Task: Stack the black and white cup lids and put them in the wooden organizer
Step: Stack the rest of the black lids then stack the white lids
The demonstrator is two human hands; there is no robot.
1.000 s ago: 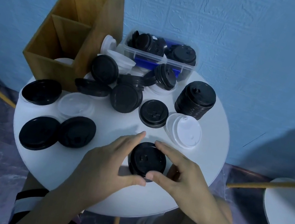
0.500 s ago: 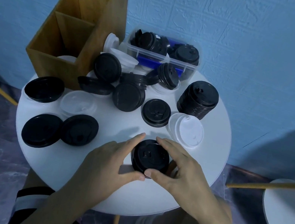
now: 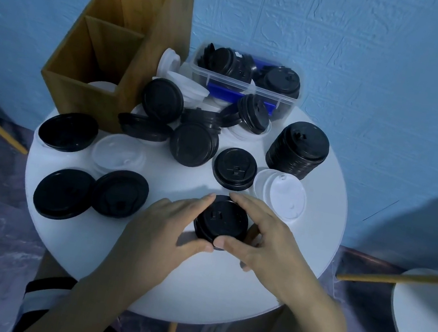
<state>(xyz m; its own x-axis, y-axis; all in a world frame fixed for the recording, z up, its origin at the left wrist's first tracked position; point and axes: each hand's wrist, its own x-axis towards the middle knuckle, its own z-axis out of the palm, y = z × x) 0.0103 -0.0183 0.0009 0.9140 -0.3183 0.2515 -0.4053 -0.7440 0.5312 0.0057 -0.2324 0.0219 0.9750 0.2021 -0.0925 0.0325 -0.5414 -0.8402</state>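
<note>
Black lids [image 3: 222, 220]: left hand [image 3: 162, 232] and right hand [image 3: 265, 247] curl around them.

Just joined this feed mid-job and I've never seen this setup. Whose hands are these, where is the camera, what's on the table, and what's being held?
No machine: a person works bare-handed, and the camera sits on their head, looking down. The left hand and right hand curl round a short stack of black plastic cup lids on the round white table. Behind it lie loose black lids and white lids, a tall stack of black lids, a clear plastic box holding more, and the wooden organizer, back left.
</note>
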